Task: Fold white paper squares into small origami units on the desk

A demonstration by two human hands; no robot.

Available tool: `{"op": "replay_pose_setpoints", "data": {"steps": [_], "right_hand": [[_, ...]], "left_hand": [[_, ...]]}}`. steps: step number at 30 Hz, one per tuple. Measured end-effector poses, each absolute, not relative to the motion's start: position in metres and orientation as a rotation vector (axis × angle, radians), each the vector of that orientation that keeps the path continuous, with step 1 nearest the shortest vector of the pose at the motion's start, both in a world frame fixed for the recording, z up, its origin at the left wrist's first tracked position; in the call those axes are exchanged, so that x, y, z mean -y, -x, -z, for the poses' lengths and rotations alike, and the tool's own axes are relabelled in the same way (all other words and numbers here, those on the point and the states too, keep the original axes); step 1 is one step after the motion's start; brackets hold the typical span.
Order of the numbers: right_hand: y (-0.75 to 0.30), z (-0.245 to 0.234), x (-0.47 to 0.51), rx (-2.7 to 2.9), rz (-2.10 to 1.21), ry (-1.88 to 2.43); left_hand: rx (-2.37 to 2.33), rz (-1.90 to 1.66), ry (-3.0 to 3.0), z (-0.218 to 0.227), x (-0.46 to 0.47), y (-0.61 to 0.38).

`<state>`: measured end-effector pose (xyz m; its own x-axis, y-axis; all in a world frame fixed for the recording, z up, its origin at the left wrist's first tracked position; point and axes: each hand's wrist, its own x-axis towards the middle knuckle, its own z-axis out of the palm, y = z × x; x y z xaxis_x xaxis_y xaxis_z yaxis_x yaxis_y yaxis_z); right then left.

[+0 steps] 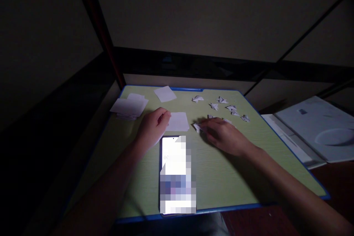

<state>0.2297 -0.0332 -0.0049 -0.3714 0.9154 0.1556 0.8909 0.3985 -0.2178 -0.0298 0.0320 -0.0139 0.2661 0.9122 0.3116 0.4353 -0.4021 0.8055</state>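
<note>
Phone [177, 175] before sheets [178, 122] | left fingers [165, 117] curled in | right fingers [209, 123] pinching folded paper [196, 127] | figures [214, 106] beyond

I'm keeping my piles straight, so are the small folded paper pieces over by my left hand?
No, the folded paper pieces lie by and beyond the right hand.

Here's my small white folded paper [196, 128], creased and pointed, at my right hand [224, 137]! White sheets [179, 122] lie flat, right beside my left hand [152, 128].
</note>
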Motion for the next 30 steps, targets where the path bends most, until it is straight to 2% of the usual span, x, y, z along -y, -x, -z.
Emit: {"op": "replay_pose_setpoints", "data": {"steps": [7,13,30], "right_hand": [[-0.225,0.001,0.044,2.527,0.066,1.628],[-0.228,-0.003,0.050,2.366,-0.132,1.680],[-0.233,0.007,0.079,2.194,-0.157,1.731]], "left_hand": [[-1.215,-1.067,-1.976,0.015,-0.033,0.030],[-1.220,-1.060,-1.953,0.014,-0.032,0.030],[-1.243,-1.040,-2.003,0.013,-0.033,0.031]]}}
